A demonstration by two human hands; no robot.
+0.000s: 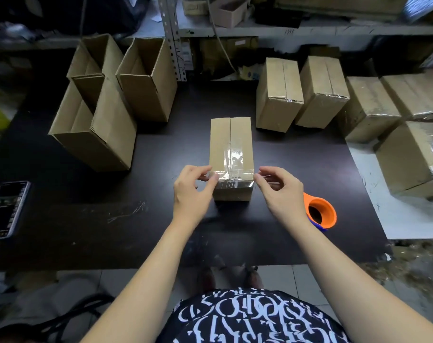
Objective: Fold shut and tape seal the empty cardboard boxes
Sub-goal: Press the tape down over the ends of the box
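Dim room, light from overhead — the dark worktop soaks most of it up. Glare flares on the clear tape just beyond the fingers, and on wrapped boxes far to their right. Soft shadows pool under both forearms. Edges bow with wide-angle distortion — corners blur, and the shelves beyond look smeared.

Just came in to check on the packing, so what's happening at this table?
A person is sealing a closed cardboard box at the middle of the black table. The left hand and right hand press clear tape down at its near edge. Open boxes wait on the left, taped boxes stand on the right, and an orange tape dispenser lies beside the right hand.
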